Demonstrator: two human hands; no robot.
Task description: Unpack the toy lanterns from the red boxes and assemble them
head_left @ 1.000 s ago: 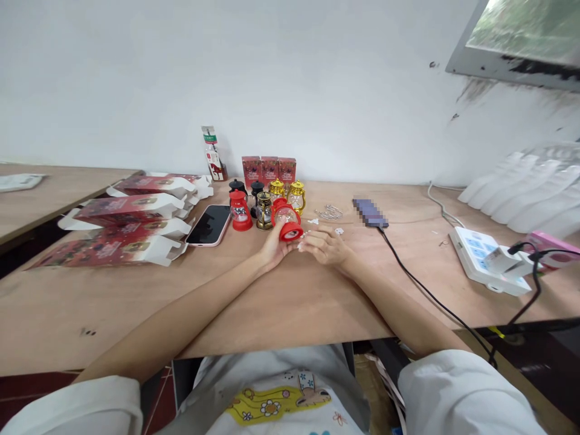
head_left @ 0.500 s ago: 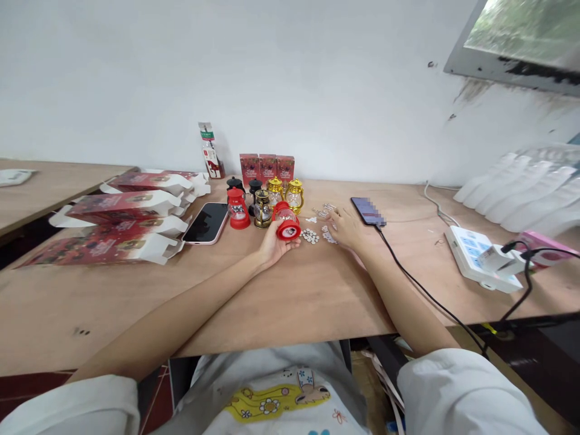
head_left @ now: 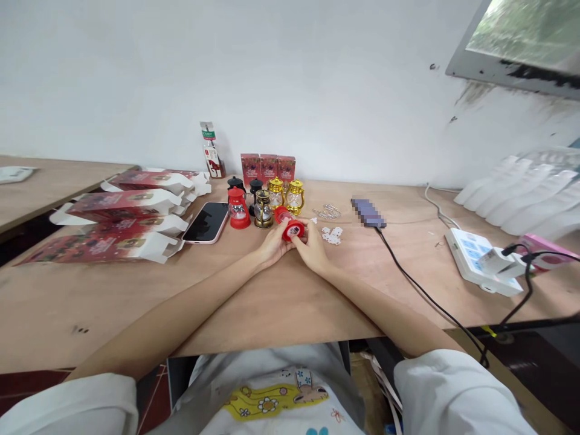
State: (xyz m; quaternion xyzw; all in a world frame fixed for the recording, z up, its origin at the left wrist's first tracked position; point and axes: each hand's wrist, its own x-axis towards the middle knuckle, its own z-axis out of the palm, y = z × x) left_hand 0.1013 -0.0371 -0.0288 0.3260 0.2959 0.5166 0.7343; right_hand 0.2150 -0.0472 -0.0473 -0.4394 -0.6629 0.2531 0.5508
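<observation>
A small red lantern (head_left: 283, 215) lies tipped in my left hand (head_left: 273, 246), its round base turned toward me and showing dark parts inside. My left fingers wrap around its underside. My right hand (head_left: 313, 249) closes on the right edge of the base, thumb in front; any small piece between those fingers is too small to make out. Just right of it lie white plastic pieces (head_left: 332, 235) and, farther back, a group of thin metal pieces (head_left: 328, 211). Behind the hands stand another red lantern (head_left: 238, 209), a bronze lantern (head_left: 263, 209), black lanterns (head_left: 255, 194) and gold lanterns (head_left: 295, 197).
Flattened red boxes (head_left: 122, 208) and a pink-edged phone (head_left: 206, 223) lie left. Small red boxes (head_left: 269, 167) and a bottle (head_left: 212, 158) stand against the wall. On the right are a phone (head_left: 368, 214) on a black cable, a power strip (head_left: 480, 260) and white plastic packaging (head_left: 521, 193).
My right hand has moved left from the white pieces to the red lantern's base. The lantern is held slightly farther right, and the small round silver pieces are now hidden behind my hand.
</observation>
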